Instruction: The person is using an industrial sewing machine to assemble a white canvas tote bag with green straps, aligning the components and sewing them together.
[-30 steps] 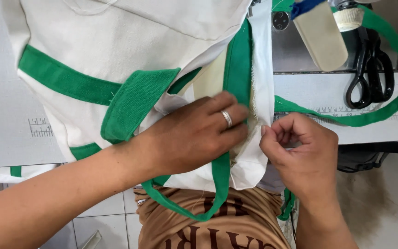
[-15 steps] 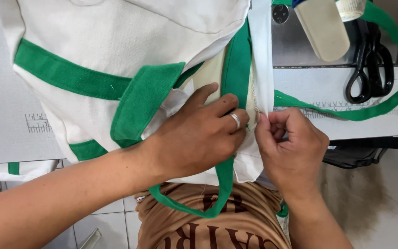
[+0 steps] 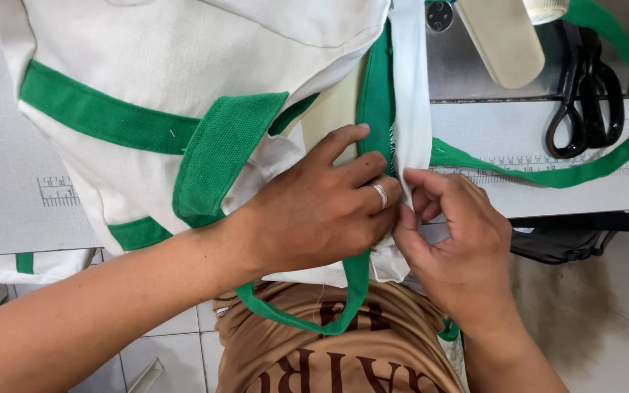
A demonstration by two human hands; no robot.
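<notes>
A cream canvas bag (image 3: 176, 65) with green trim bands (image 3: 103, 116) and a green handle strap (image 3: 220, 156) lies over the sewing table's front edge. My left hand (image 3: 322, 211), wearing a ring, presses flat on the bag beside its green binding tape (image 3: 376, 94). My right hand (image 3: 456, 240) pinches the white fabric edge (image 3: 410, 102) just to the right of that tape, its fingertips touching my left hand's fingers. A loop of green tape (image 3: 307, 320) hangs down over my lap.
Black scissors (image 3: 584, 94) lie on the grey sewing table (image 3: 504, 138) at the right, beside a printed ruler strip. A cream machine part (image 3: 500, 36) sits above. More green tape (image 3: 591, 164) trails right. A white tiled floor shows below.
The bag has slid slightly right and down. My left hand's fingers have spread further up along the green tape, and my right hand has closed in on the white edge.
</notes>
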